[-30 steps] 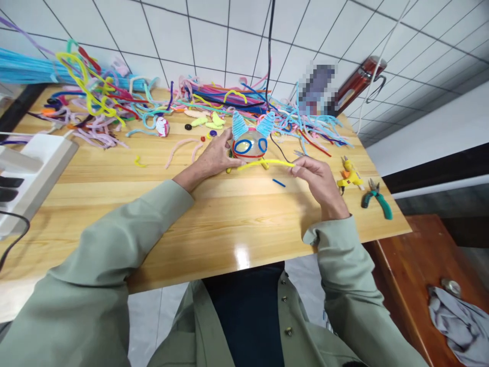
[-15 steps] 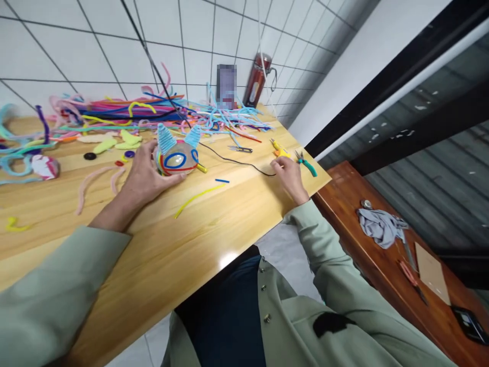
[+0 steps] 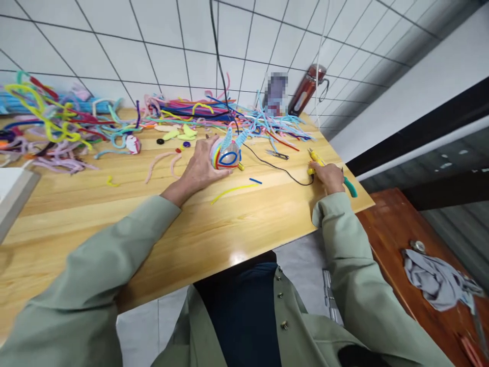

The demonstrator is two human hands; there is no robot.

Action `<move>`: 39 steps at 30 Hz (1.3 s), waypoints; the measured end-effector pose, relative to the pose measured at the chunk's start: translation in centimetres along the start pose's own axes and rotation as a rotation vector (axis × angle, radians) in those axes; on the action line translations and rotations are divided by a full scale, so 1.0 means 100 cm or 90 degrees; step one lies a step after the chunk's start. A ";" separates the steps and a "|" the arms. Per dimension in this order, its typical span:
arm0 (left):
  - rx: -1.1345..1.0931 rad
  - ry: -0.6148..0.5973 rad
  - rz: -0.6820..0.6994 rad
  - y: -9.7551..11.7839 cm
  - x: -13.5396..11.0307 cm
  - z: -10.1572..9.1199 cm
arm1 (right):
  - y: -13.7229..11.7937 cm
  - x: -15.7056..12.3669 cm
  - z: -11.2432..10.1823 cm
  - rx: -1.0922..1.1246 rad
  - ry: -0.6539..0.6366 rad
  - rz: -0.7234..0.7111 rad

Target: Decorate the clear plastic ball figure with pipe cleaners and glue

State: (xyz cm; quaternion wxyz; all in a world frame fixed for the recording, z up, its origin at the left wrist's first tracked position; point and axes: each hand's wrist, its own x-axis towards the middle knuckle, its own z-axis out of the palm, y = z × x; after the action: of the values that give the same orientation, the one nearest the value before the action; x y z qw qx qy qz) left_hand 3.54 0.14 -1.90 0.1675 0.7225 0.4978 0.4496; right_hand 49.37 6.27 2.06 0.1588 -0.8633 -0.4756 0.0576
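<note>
My left hand [image 3: 200, 165] rests on the wooden table [image 3: 153, 219] and cups a round craft figure [image 3: 226, 154] with blue pipe-cleaner ears and coloured rings. My right hand [image 3: 327, 177] is at the table's right edge, fingers closed around the yellow glue gun [image 3: 315, 158]. A black cord [image 3: 278, 168] runs from the gun toward the back. A yellow pipe cleaner [image 3: 233, 191] and a short blue piece [image 3: 255, 181] lie loose between my hands. The green-handled pliers [image 3: 350, 187] lie just beyond my right hand.
Heaps of coloured pipe cleaners [image 3: 76, 122] cover the table's back. Small scissors [image 3: 277, 154] lie near the cord. A red bottle [image 3: 305, 94] stands at the back right corner. A white box [image 3: 13, 191] sits at the left. A lower brown table [image 3: 401, 229] holds a grey cloth [image 3: 435, 278].
My right hand let go of the yellow pipe cleaner, which now lies on the table, moved right and closed on the glue gun. My left hand stayed on the figure.
</note>
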 end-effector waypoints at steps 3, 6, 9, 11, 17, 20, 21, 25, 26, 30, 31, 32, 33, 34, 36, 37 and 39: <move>0.030 0.022 0.001 0.009 -0.006 -0.002 | -0.007 -0.003 -0.004 0.101 0.007 0.047; 0.049 0.043 0.009 0.014 -0.013 -0.004 | -0.014 -0.018 -0.007 0.230 0.007 -0.005; 0.062 0.070 0.017 0.016 -0.019 -0.005 | -0.022 -0.042 -0.010 0.634 0.066 -0.134; 0.071 0.093 0.019 0.017 -0.022 -0.005 | -0.030 -0.061 -0.014 0.783 0.044 -0.217; 0.072 0.126 0.007 0.020 -0.029 -0.004 | -0.073 -0.130 -0.026 0.814 -0.346 -0.395; 0.074 0.135 0.010 0.019 -0.031 -0.002 | -0.095 -0.156 -0.026 0.756 -0.395 -0.447; 0.077 0.138 0.014 0.019 -0.031 -0.002 | -0.101 -0.161 -0.025 0.729 -0.418 -0.470; 0.069 0.146 0.001 0.017 -0.031 0.002 | -0.113 -0.170 -0.022 0.606 -0.506 -0.547; 0.064 0.145 -0.005 0.016 -0.031 0.003 | -0.113 -0.170 -0.021 0.576 -0.512 -0.562; 0.065 0.135 0.006 0.014 -0.030 0.005 | -0.105 -0.170 -0.019 0.480 -0.470 -0.624; 0.072 0.134 0.015 0.014 -0.030 0.005 | -0.103 -0.169 -0.018 0.465 -0.456 -0.634; 0.082 0.133 0.023 0.013 -0.031 0.006 | -0.101 -0.169 -0.018 0.453 -0.444 -0.642; 0.091 0.132 0.030 0.013 -0.031 0.006 | -0.099 -0.168 -0.018 0.445 -0.435 -0.651; 0.101 0.132 0.035 0.013 -0.032 0.006 | -0.098 -0.168 -0.017 0.437 -0.428 -0.663; 0.118 0.133 0.043 0.012 -0.033 0.007 | -0.097 -0.167 -0.016 0.423 -0.411 -0.699; 0.125 0.134 0.052 0.012 -0.033 0.007 | -0.097 -0.166 -0.016 0.415 -0.401 -0.717; 0.135 0.138 0.074 0.012 -0.034 0.007 | -0.098 -0.166 -0.016 0.396 -0.381 -0.742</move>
State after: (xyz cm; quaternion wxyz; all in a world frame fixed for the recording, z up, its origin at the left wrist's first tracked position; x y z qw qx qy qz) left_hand 4.47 -3.18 -3.10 0.0091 0.7109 0.5151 0.4787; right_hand 32.91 -3.14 5.95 0.2649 -0.3319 -0.8431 0.3301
